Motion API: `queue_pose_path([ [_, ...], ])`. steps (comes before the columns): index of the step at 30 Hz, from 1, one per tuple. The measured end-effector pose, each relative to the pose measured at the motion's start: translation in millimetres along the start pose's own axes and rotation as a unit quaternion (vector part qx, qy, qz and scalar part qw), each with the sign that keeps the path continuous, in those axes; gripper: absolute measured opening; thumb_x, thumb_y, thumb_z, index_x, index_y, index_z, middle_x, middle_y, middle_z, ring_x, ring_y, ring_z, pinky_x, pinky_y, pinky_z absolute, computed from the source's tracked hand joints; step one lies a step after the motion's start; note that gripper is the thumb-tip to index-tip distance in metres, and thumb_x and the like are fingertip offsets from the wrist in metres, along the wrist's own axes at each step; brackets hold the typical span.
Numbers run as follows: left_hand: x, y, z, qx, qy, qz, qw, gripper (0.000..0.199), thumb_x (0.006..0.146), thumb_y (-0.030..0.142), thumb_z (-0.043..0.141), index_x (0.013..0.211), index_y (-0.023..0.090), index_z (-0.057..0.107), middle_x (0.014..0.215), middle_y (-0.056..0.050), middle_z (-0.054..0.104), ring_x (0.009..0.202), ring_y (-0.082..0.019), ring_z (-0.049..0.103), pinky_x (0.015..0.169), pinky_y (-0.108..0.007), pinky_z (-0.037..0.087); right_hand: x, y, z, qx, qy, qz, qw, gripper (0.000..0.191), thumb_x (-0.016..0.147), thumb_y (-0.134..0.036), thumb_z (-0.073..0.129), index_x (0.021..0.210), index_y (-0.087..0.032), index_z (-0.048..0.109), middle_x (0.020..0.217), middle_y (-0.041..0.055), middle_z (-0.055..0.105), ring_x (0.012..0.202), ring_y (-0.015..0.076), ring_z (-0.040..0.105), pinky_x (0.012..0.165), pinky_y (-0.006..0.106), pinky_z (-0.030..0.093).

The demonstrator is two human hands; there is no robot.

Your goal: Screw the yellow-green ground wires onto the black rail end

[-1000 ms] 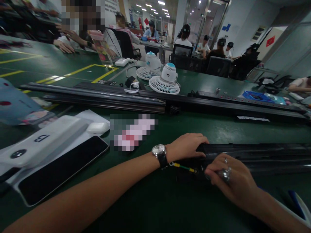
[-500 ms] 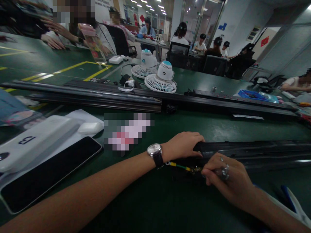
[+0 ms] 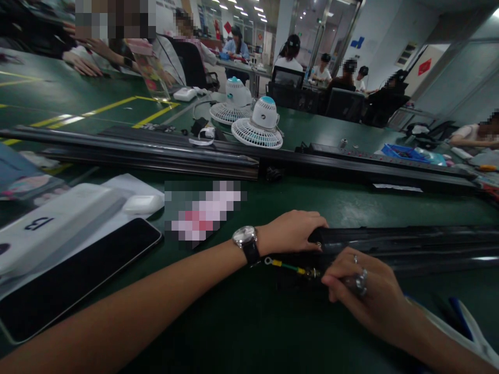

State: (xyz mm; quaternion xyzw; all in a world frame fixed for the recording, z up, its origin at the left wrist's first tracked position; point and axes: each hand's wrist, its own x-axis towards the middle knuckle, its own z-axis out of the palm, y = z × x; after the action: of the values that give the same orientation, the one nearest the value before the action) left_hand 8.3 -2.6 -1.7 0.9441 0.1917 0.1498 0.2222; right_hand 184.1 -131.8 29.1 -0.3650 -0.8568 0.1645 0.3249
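My left hand point(image 3: 297, 232), with a watch on its wrist, is closed over the left end of a long black rail point(image 3: 409, 240) lying on the table. Just below it my right hand point(image 3: 364, 283) is closed, its thumb and fingers pinched together beside the rail's end. What it holds is mostly covered by the fingers; a dark, rounded part shows behind them. A short green wire point(image 3: 290, 267) with yellow sleeves and a ring terminal point(image 3: 268, 261) extends left from a small brass-coloured fitting point(image 3: 313, 273) by my right fingertips.
Across the table lie more long black rails point(image 3: 156, 150), with two white fans point(image 3: 257, 127) behind them. A phone point(image 3: 81, 275) and a white case point(image 3: 58, 223) are at left. Blue-and-white handles point(image 3: 468, 322) stick out beside my right forearm. Several people sit farther back.
Both hands stay almost in place. The fingers of my right hand have shifted slightly left, and the view has moved a little.
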Motion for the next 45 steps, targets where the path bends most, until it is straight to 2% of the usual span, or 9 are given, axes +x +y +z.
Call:
queue_pose_path([
  [5,2,1,10.9,0.033,0.018,-0.016,0.999,0.039,0.084,0.035,0.073,0.116,0.02,0.057,0.114,-0.006,0.062,0.1,-0.022,0.062,0.082,-0.031,0.047,1,0,5,-0.024,0.001,-0.019,1.0,0.009,0.093,-0.012,0.059,0.087,-0.019,0.059,0.069,-0.0016,0.065,0.063,0.0135,0.059,0.064,0.029,0.045],
  [8,1,1,6.2,0.03,0.01,-0.01,0.999,0.038,0.085,0.031,0.071,0.117,0.02,0.056,0.113,-0.005,0.063,0.1,-0.021,0.062,0.083,-0.031,0.048,0,5,3,-0.064,0.02,-0.027,0.997,0.01,0.093,-0.011,0.058,0.088,-0.019,0.058,0.068,-0.0016,0.064,0.062,0.0132,0.059,0.065,0.03,0.045],
  [10,-1,1,0.7,0.016,-0.002,0.001,1.0,0.038,0.085,0.028,0.07,0.119,0.021,0.056,0.114,-0.005,0.062,0.101,-0.02,0.062,0.085,-0.03,0.047,-1,8,0,-0.074,0.028,-0.007,0.997,0.011,0.094,-0.011,0.057,0.087,-0.019,0.059,0.068,-0.0011,0.064,0.062,0.0138,0.058,0.064,0.03,0.044],
  [13,-1,2,-3.2,0.001,-0.014,0.007,1.0,0.039,0.086,0.03,0.07,0.121,0.021,0.056,0.116,-0.005,0.062,0.101,-0.02,0.062,0.087,-0.03,0.047,-4,7,-3,-0.04,0.023,0.023,0.999,0.011,0.094,-0.013,0.057,0.086,-0.02,0.06,0.067,-0.0014,0.063,0.062,0.0141,0.058,0.063,0.03,0.044],
  [18,3,3,5.7,0.02,0.012,-0.021,1.0,0.038,0.085,0.039,0.07,0.115,0.02,0.057,0.114,-0.006,0.062,0.101,-0.021,0.061,0.085,-0.031,0.047,-4,1,2,0.003,0.015,0.043,0.999,0.012,0.093,-0.014,0.06,0.083,-0.02,0.061,0.065,-0.003,0.065,0.062,0.0129,0.059,0.064,0.028,0.045],
  [26,3,1,8.4,0.029,0.014,-0.021,0.999,0.036,0.084,0.033,0.071,0.116,0.021,0.057,0.113,-0.004,0.062,0.099,-0.02,0.062,0.082,-0.03,0.047,-1,5,5,-0.045,0.029,-0.008,0.999,0.01,0.092,-0.011,0.061,0.084,-0.018,0.06,0.067,-0.0023,0.065,0.06,0.0121,0.058,0.063,0.027,0.044],
  [30,1,1,4.4,0.018,0.002,-0.008,1.0,0.039,0.084,0.028,0.07,0.119,0.022,0.056,0.114,-0.005,0.062,0.1,-0.02,0.062,0.085,-0.029,0.046,-2,5,0,-0.052,0.035,0.01,0.998,0.01,0.092,-0.01,0.06,0.085,-0.018,0.061,0.066,-0.0021,0.063,0.062,0.0128,0.058,0.064,0.028,0.045],
  [36,3,2,6.6,0.008,0.011,-0.018,1.0,0.038,0.085,0.04,0.07,0.116,0.021,0.057,0.112,-0.005,0.062,0.099,-0.02,0.062,0.082,-0.029,0.046,-1,-1,6,-0.008,0.03,-0.001,1.0,0.012,0.092,-0.011,0.061,0.082,-0.018,0.06,0.067,-0.0017,0.065,0.061,0.0126,0.059,0.064,0.028,0.045],
  [45,0,0,1.4,-0.011,-0.004,0.004,1.0,0.039,0.084,0.026,0.07,0.12,0.022,0.055,0.117,-0.005,0.061,0.104,-0.02,0.06,0.089,-0.03,0.046,-1,6,3,-0.063,0.033,0.006,0.997,0.01,0.093,-0.012,0.059,0.085,-0.019,0.061,0.066,-0.0013,0.063,0.061,0.0136,0.058,0.063,0.029,0.044],
])
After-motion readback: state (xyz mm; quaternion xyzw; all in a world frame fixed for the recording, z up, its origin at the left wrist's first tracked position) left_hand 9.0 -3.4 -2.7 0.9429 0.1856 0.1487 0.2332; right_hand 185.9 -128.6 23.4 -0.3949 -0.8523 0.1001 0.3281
